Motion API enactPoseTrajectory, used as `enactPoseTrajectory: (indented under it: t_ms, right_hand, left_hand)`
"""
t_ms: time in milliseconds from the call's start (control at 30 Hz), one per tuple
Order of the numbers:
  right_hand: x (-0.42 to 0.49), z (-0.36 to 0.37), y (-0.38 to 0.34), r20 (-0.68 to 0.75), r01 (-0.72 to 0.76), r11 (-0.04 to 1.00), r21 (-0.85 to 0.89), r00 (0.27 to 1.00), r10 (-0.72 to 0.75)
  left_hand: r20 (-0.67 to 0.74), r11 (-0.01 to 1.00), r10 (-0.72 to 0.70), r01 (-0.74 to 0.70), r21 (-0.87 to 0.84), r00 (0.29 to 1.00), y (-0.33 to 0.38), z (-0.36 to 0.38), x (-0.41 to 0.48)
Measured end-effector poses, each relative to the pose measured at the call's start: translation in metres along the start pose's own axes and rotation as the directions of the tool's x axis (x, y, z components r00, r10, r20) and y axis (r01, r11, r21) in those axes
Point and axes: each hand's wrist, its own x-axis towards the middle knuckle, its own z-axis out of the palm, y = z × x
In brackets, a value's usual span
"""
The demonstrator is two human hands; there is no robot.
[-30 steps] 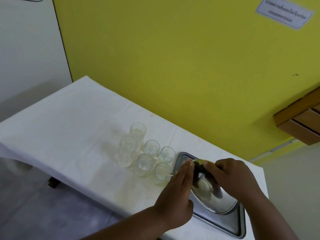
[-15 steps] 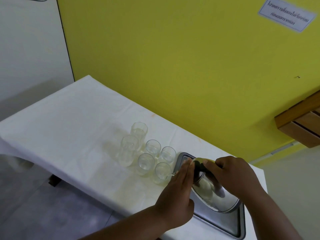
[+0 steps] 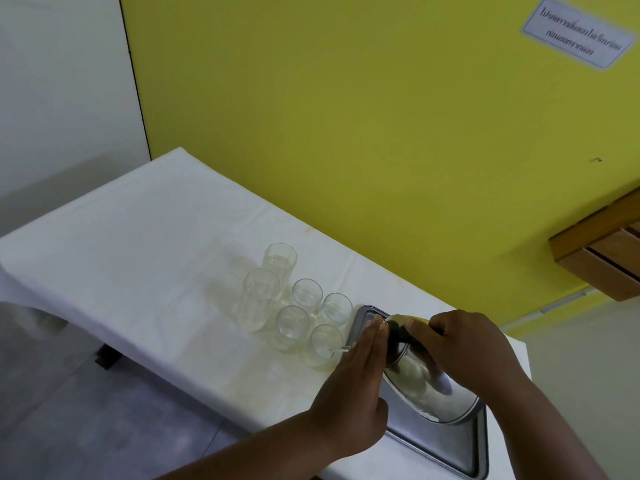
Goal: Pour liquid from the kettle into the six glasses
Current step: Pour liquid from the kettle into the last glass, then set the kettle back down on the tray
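A shiny metal kettle (image 3: 420, 379) is tilted to the left over a steel tray (image 3: 446, 448). My right hand (image 3: 464, 348) grips its black handle at the top. My left hand (image 3: 356, 389) lies flat, fingers straight, against the kettle's left side near the lid. A thin stream leaves the spout into the nearest small glass (image 3: 323, 344). Several clear glasses stand in a cluster to the left: two tall ones (image 3: 259, 299) (image 3: 280, 265) and small ones (image 3: 292, 325) (image 3: 306, 294) (image 3: 336, 310), with liquid showing in them.
A white cloth covers the table (image 3: 138, 271), which stands against a yellow wall (image 3: 346, 116). A wooden shelf (image 3: 602, 251) juts out at the right. The table's front edge drops to a grey floor (image 3: 86, 427) at the lower left.
The kettle has tipped slightly further toward the nearest glass. Both hands stay on it in nearly the same places.
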Motion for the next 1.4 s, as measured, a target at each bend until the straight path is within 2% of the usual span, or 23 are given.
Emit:
enactPoseTrajectory:
  t_ms: [633, 800, 900, 1100, 1233, 1333, 1400]
  right_hand:
    - [-0.001, -0.002, -0.003, -0.010, 0.006, 1.000, -0.001, 1.000, -0.006]
    - [-0.008, 0.005, 0.007, -0.015, -0.061, 0.992, 0.109, 0.998, 0.063]
    - [-0.015, 0.017, 0.021, -0.014, -0.103, 0.959, 0.264, 0.994, 0.110]
    - [-0.041, 0.048, 0.041, 0.069, -0.226, 0.799, 0.558, 0.971, 0.227]
    - [-0.060, 0.069, 0.054, 0.143, -0.316, 0.536, 0.783, 0.930, 0.339]
    - [-0.071, 0.085, 0.064, 0.201, -0.360, 0.335, 0.871, 0.882, 0.427]
    - [-0.075, 0.092, 0.071, 0.223, -0.366, 0.244, 0.898, 0.857, 0.465]
  left_hand:
    - [-0.015, 1.000, 0.016, -0.016, -0.010, 1.000, -0.001, -0.001, 0.000]
    - [0.000, 0.998, 0.050, -0.050, 0.029, 0.999, 0.000, -0.001, 0.000]
    - [0.037, 0.994, 0.065, -0.068, 0.083, 0.997, 0.000, 0.001, 0.002]
    - [0.141, 0.968, 0.102, -0.131, 0.212, 0.985, -0.003, 0.011, -0.001]
    - [0.236, 0.945, 0.135, -0.197, 0.262, 0.962, 0.003, 0.014, 0.003]
    - [0.285, 0.927, 0.162, -0.244, 0.286, 0.945, 0.008, 0.019, 0.008]
    - [0.316, 0.915, 0.163, -0.263, 0.305, 0.935, 0.013, 0.022, 0.014]
